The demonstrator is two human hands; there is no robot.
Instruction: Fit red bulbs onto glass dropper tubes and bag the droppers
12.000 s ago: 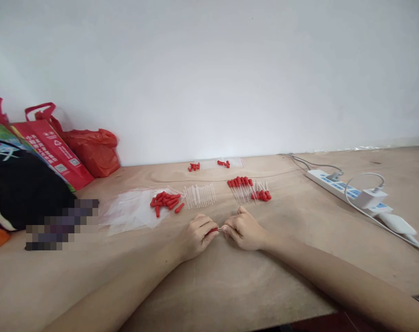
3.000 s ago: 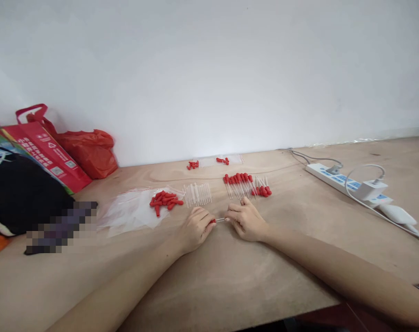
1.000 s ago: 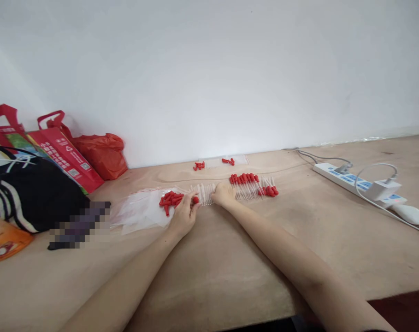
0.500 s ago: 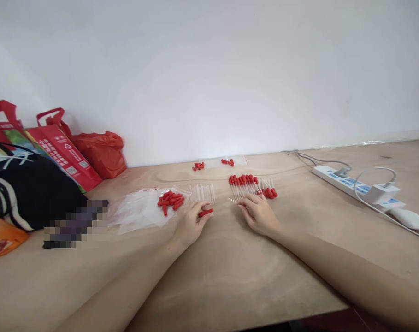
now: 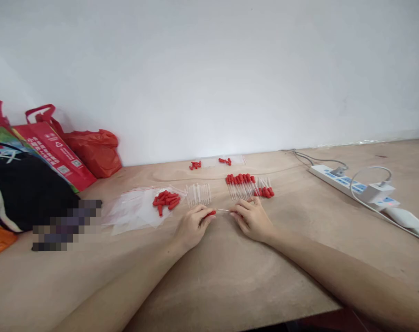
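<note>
My left hand (image 5: 194,226) pinches a red rubber dropper bulb (image 5: 212,213) between thumb and fingers. Facing it, my right hand (image 5: 253,219) grips a thin clear tube (image 5: 223,210), whose free end points at the bulb; a small gap seems to lie between them. Left of my left hand, loose red bulbs (image 5: 166,199) are heaped on clear plastic bags (image 5: 133,210). A row of bare clear tubes (image 5: 198,194) lies just beyond that hand. Past my right hand rest several droppers (image 5: 240,184) with red bulbs fitted, some turned the opposite way.
At the back, more red bulbs (image 5: 195,165) lie beside a clear bag (image 5: 209,163) near the wall. A white power strip (image 5: 337,180) with plugs and cables is on the right. Red bags (image 5: 91,152) and a black cloth bag (image 5: 32,193) stand at the left.
My right hand has drawn the tube nearer and turned it toward the left hand. The bulb and tube are now lined up closely. The view has shifted slightly.
</note>
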